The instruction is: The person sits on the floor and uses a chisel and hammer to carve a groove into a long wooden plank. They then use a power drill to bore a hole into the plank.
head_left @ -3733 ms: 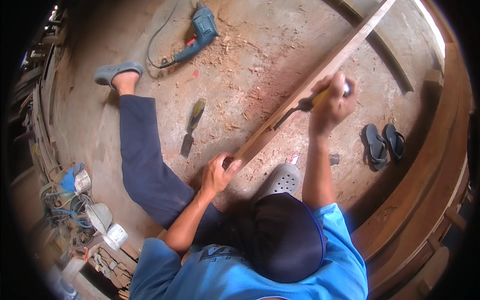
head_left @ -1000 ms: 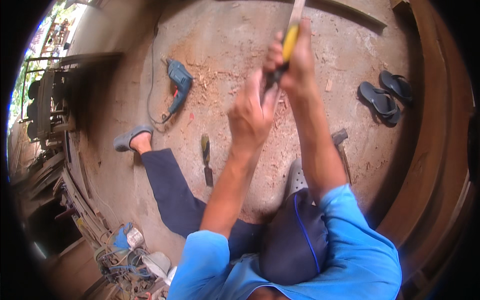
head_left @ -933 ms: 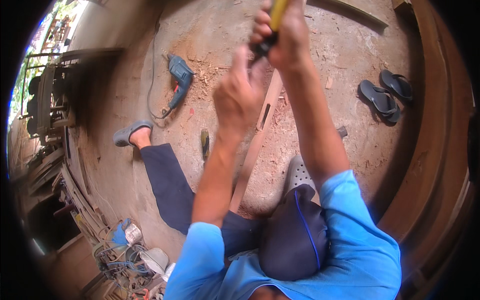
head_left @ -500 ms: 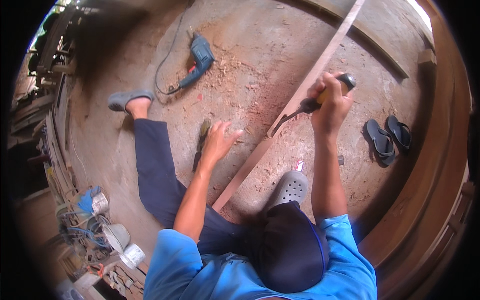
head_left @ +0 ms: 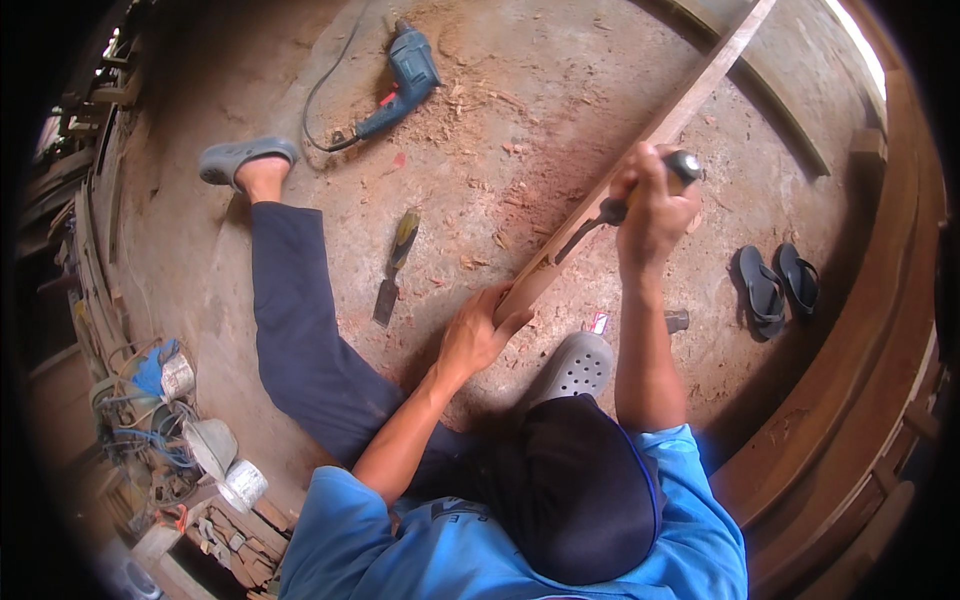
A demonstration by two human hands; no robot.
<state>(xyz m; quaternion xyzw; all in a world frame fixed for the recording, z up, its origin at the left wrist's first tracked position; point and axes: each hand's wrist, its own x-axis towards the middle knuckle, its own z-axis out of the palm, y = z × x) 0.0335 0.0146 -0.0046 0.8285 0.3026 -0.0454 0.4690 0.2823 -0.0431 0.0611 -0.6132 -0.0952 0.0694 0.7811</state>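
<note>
My right hand is closed on a chisel with a dark-capped, yellow-black handle; its metal end reaches down-left into a slot in a long, narrow wooden piece lying diagonally ahead of me. My left hand grips the near part of this piece, below the slot. A second chisel lies on the floor to the left of it. My grey clog is just right of my left hand. A dark metal tool head shows beside my right forearm.
A corded drill lies among shavings at upper left. Black flip-flops sit at right beside long timbers. A beam lies under the far end of the piece. Tins and cables clutter the lower left, with stacked wood along the left.
Both hands came down from high in the middle, where they were together on the chisel. My left hand has since taken hold of the wood; the chisel is at the slot again.
</note>
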